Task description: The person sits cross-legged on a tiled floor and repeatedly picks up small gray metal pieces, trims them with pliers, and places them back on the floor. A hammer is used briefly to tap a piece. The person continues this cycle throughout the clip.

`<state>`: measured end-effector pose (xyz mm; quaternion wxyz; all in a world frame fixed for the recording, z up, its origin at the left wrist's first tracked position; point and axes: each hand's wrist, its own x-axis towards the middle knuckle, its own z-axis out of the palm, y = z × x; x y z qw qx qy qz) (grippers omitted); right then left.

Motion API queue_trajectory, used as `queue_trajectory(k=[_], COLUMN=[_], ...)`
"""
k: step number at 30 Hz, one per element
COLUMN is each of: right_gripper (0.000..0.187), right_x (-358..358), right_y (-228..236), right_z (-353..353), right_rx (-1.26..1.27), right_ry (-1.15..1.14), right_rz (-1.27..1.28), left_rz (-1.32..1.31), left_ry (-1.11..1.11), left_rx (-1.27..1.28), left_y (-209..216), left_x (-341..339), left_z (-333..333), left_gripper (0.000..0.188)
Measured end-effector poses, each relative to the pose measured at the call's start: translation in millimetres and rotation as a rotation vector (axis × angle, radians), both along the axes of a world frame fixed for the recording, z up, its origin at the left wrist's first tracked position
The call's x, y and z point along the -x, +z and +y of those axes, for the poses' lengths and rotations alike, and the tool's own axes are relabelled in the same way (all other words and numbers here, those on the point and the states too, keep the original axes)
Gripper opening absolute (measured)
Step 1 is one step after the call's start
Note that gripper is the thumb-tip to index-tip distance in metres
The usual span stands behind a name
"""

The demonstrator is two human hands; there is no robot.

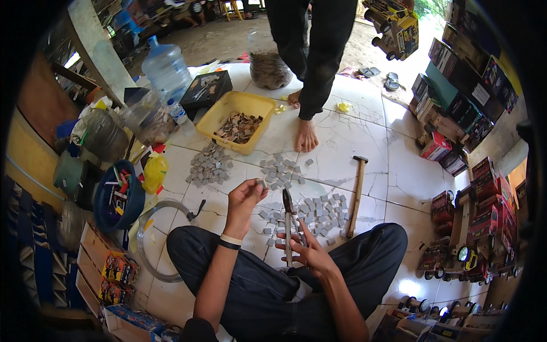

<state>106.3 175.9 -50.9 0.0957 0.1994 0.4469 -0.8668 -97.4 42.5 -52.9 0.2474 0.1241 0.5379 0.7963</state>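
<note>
My left hand point(242, 202) pinches a small grey square piece point(261, 184) between thumb and fingertips, just above the loose pieces on the floor. In my right hand point(313, 255) is a pair of pliers point(287, 199), the dark jaws pointing up and away from me and my fingers around the long handles. The jaws are apart from the piece in my left hand. Several more grey squares lie in a left heap point(209, 165), a middle heap point(279, 171) and a near spread point(325, 212) in front of my crossed legs.
A yellow basin point(233, 145) holds brownish pieces. A hammer point(358, 191) lies at the right. Another person's bare foot point(306, 137) stands beyond the heaps. Coiled clear tubing point(143, 251) and a blue tub point(135, 202) are at my left. Toy trucks point(484, 222) crowd the right side.
</note>
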Motion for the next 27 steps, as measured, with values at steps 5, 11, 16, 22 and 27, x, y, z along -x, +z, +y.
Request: queue_trajectory(k=[5, 11, 16, 22, 27], right_gripper=[0.082, 0.082, 0.082, 0.083, 0.082], right_x=[-2.6, -1.6, -2.5, -2.4, -1.5], right_y=[4.4, 5.8, 4.6, 1.2, -1.8], right_z=[-1.5, -2.4, -2.4, -3.2, -4.3], right_rx=[0.035, 0.02, 0.037, 0.037, 0.011], right_ry=[0.005, 0.016, 0.001, -0.005, -0.002], right_rz=[0.057, 0.083, 0.091, 0.102, 0.097], left_rz=[0.133, 0.186, 0.219, 0.228, 0.229], left_ry=[-0.005, -0.001, 0.008, 0.017, 0.024], left_rx=[0.069, 0.136, 0.145, 0.154, 0.162], left_y=[1.2, 2.8, 2.5, 2.1, 0.8], left_x=[-9.9, -16.7, -17.8, -18.5, -17.7], left_z=[9.8, 15.4, 17.3, 17.4, 16.6], left_gripper=[0.022, 0.021, 0.018, 0.018, 0.018])
